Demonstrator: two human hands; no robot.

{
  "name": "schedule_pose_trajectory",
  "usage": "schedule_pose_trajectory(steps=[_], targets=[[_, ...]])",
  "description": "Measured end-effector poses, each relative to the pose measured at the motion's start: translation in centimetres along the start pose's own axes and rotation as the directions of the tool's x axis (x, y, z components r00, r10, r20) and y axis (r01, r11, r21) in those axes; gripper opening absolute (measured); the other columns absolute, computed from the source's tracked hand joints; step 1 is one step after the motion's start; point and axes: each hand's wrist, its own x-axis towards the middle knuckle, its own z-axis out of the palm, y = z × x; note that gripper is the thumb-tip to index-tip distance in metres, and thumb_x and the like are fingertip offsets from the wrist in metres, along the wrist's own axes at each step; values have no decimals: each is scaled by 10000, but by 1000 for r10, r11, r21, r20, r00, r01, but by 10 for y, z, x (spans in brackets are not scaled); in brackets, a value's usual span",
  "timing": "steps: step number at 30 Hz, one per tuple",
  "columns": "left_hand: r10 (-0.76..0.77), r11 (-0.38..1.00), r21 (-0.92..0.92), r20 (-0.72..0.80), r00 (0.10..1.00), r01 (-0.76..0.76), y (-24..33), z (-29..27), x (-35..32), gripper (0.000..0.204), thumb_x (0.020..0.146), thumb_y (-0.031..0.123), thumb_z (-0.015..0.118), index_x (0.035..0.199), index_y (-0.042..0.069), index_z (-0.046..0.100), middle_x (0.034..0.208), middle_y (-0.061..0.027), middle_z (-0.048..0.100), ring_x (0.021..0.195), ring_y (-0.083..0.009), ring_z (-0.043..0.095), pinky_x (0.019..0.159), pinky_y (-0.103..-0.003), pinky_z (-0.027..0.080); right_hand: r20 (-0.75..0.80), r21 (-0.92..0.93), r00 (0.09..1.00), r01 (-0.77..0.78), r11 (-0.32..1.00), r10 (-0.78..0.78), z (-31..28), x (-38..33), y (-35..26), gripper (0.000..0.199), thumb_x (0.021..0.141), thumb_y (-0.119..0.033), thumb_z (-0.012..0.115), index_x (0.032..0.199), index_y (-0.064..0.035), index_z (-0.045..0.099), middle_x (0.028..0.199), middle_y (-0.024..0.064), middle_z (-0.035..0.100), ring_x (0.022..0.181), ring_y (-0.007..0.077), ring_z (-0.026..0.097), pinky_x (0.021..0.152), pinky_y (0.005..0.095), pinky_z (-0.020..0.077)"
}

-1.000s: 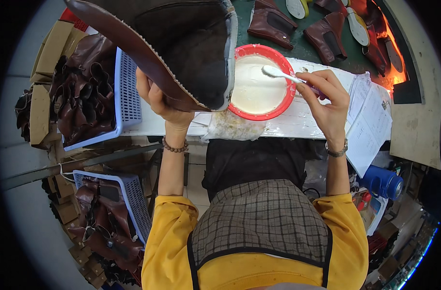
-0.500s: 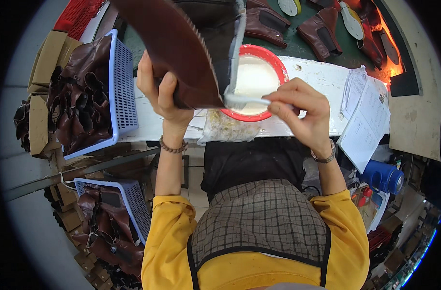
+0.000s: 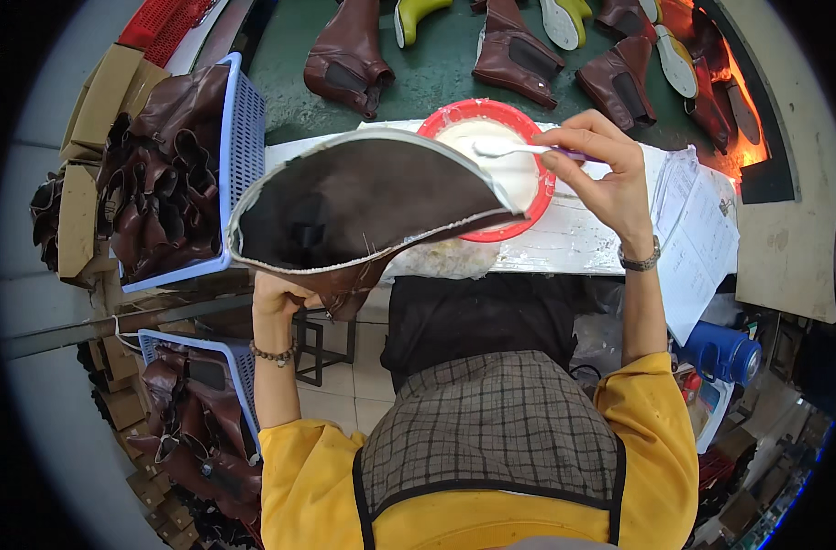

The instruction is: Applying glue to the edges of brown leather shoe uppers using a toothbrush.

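- Green belt [image 3: 436, 73] at the top is carrying brown boots [image 3: 344, 55] and yellow-soled lasts; nothing here is being touched.
- Two blue baskets are sitting on the person's left: the upper basket [image 3: 243, 119] is beside the work board, the lower basket [image 3: 239, 376] is down by the left elbow. Both are holding brown leather pieces.
- White work board [image 3: 601, 243] is lying in front of the person, with papers [image 3: 702, 229] on its right end.
- Boot upper [image 3: 363, 197], brown leather with a pale rim, is being held up over the board's left part, inside face turned up; its right tip is overlapping the bowl's edge in view.
- Red bowl [image 3: 546, 188] of white glue is sitting on the board, just under the right hand.
- Left hand [image 3: 285, 298] is gripping the upper from underneath, fingers closed on its lower edge.
- Right hand [image 3: 606, 170] is pinching a small brush [image 3: 519, 148] by its handle, fingers tight; the bristle end is hovering over the glue, right at the upper's rim.
- Step, as I judge it: gluing the upper's edge, brush either loading or about to stroke.
- Next move is probably calling for a thin bead along the pale rim, with the left hand tilting the upper so the brush stays on the edge and off the dark lining.
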Motion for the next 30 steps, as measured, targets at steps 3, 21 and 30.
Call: schedule_pose_trajectory(steps=[3,21,30], targets=[[-6,974,-225,24,1000,11,-17,-6,-1,849,594,-169,604,1423,-56,461,856,-245,656,451,-245,521,371,-329,360,-38,188,983,182,965,-178,12,12,-14,201,806,-45,823,1000,-94,812,890,13,681,736,115,613,610,245,461],[-107,956,-229,304,947,182,-24,36,6,800,604,-204,635,1378,-67,488,946,-227,658,443,-217,457,379,-335,308,4,45,985,174,984,-174,3,13,-18,195,809,-128,837,1003,-128,822,854,-4,676,722,114,581,688,279,374],[-559,739,-27,534,634,673,-23,68,25,521,614,-141,517,1125,-130,621,893,-233,685,443,-224,494,355,-320,337,252,-30,891,396,918,-377,10,45,-34,172,808,-172,843,975,-143,818,885,-16,682,780,120,600,785,292,371]])
